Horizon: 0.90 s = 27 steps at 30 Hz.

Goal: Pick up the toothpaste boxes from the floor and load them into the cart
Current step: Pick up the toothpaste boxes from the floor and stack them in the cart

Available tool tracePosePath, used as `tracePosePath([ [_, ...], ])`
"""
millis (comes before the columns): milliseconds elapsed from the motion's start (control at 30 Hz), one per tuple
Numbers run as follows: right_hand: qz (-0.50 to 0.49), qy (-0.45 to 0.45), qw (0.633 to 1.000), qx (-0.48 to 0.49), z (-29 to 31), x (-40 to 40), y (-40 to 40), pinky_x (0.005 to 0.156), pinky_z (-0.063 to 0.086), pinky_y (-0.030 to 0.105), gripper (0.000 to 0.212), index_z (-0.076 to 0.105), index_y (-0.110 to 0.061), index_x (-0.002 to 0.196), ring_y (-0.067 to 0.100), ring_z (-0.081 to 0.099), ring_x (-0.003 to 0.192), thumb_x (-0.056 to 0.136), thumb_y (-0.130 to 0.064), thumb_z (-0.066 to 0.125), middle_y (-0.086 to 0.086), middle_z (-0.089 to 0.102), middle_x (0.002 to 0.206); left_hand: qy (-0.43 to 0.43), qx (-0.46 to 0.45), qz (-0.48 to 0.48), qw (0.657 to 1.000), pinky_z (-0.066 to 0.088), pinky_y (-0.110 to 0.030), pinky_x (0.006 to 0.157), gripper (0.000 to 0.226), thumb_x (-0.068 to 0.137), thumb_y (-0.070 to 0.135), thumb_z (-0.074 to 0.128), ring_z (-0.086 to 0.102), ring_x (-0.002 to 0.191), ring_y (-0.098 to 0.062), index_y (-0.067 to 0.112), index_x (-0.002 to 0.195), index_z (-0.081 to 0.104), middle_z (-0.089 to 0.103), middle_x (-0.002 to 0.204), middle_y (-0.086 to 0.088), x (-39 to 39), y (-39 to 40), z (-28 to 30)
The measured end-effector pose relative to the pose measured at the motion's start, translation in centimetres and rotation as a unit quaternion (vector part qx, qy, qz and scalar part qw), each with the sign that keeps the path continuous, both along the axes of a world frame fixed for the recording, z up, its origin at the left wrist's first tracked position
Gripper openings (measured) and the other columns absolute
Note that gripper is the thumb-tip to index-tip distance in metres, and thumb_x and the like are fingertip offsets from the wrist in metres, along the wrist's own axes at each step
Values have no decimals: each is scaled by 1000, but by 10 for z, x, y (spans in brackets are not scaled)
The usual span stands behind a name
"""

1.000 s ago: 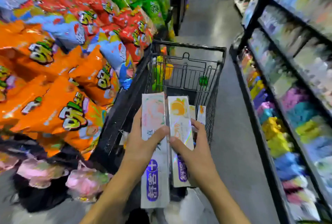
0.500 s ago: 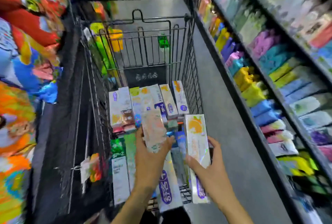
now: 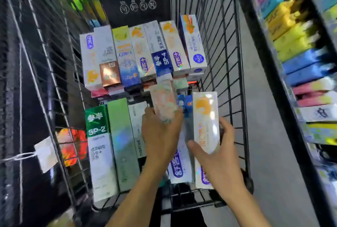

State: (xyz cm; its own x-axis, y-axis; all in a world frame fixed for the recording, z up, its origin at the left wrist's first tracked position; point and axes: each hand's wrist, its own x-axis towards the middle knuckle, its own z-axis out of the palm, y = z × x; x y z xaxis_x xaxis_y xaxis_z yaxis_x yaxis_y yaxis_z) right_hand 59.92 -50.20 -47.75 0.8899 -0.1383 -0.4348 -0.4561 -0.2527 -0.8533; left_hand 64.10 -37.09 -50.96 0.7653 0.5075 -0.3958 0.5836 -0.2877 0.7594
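I look down into a black wire cart [image 3: 221,48] holding several toothpaste boxes. A far row of boxes [image 3: 144,52] lies side by side; a near row has a green box [image 3: 99,146] and a pale green box [image 3: 124,141]. My left hand [image 3: 160,134] grips a long white box with a peach print [image 3: 164,101] and a purple logo, low inside the cart. My right hand [image 3: 217,154] grips a shiny white box with an orange print [image 3: 207,117], next to the cart's right wall. The two held boxes lie side by side, pointing away from me.
A dark shelf unit [image 3: 273,73] with colourful packs [image 3: 299,48] runs along the right. Grey floor [image 3: 262,135] lies between it and the cart. A white tag [image 3: 46,154] hangs on the cart's left wall, beside a dark display.
My view has swung from the snack display down into the cart. Both hands have carried their boxes forward and down into the basket, over the near row.
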Motion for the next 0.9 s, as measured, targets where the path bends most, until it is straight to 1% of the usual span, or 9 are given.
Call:
tracePosePath([
  [67,-8,13,1000,6,-2,-3,-4,88,54,20,75,38,-56,122,-8,60,108,78,-16,84,-35,58,114,14,20,-36,999,51,-34,66,41,73,65,59,63,75,-9,29,93,57,65,85,10,-1,2,-1],
  [133,-11,24,1000,7,0,-2,-8,87,54,26,74,37,-59,120,-6,62,107,79,-20,84,-36,60,114,36,44,-82,995,54,-36,70,45,73,70,57,65,77,-11,30,94,58,67,85,11,1,3,-1],
  [267,-3,20,1000,5,2,2,-14,75,49,13,70,36,-58,114,-15,60,98,79,-17,83,-46,57,101,85,78,-139,984,49,-33,74,48,81,67,64,64,87,-22,23,99,59,68,94,3,10,5,-3],
  [400,-8,15,1000,0,3,2,-15,73,48,5,72,37,-58,113,-13,61,98,79,-15,84,-44,57,102,87,54,-151,983,50,-32,77,49,82,64,67,64,91,-22,20,105,66,70,96,2,15,3,-7],
  [633,4,13,1000,-4,7,5,-16,69,43,0,68,39,-54,111,-19,59,94,77,-14,84,-47,56,98,87,32,-128,987,42,-21,60,43,86,61,65,57,72,-3,20,100,63,62,83,12,18,7,-10],
  [700,15,16,1000,-8,10,8,-16,67,44,1,70,38,-56,110,-18,59,91,78,-15,84,-50,54,95,100,16,-119,988,53,-30,68,53,83,66,65,62,78,-13,18,103,60,64,90,6,19,6,-13],
  [767,23,19,999,-17,12,10,-16,67,49,9,71,36,-62,108,-14,62,91,77,-19,84,-48,56,96,118,6,-133,984,55,-36,72,58,82,66,66,62,87,-23,14,107,58,63,97,-1,20,4,-13],
  [833,30,19,999,-30,12,13,-16,71,52,17,72,35,-67,106,-12,63,91,76,-22,84,-46,58,97,143,25,-171,975,47,-31,65,60,84,63,66,56,88,-23,10,112,56,57,99,-2,22,1,-14],
  [900,37,14,998,-41,10,15,-16,71,51,14,72,36,-64,107,-15,62,91,77,-20,84,-50,56,95,167,60,-199,964,39,-27,68,66,85,63,66,54,92,-26,6,116,53,55,100,-6,23,0,-14],
])
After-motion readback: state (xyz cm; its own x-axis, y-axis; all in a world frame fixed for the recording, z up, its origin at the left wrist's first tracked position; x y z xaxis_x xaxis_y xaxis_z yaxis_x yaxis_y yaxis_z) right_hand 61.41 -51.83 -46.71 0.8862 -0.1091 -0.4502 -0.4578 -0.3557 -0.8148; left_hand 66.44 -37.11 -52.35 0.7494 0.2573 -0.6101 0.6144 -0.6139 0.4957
